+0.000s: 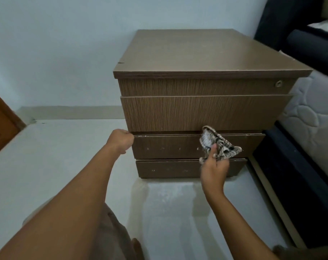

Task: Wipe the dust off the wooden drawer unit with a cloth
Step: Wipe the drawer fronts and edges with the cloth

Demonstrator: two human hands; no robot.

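A brown wooden drawer unit (206,62) stands on the floor against the pale wall, with several drawer fronts; the second one juts out a little. My right hand (214,168) holds a crumpled grey patterned cloth (216,143) against the third drawer front, near its upper edge. My left hand (121,140) is closed at the left end of that same drawer front, touching its corner. White dust specks show on the lower drawer fronts.
A bed with a dark frame (298,166) and a white quilted mattress (313,117) stands close on the right of the unit. A brown wooden door (2,124) is at the far left. Pale floor (65,156) spreads in front and to the left.
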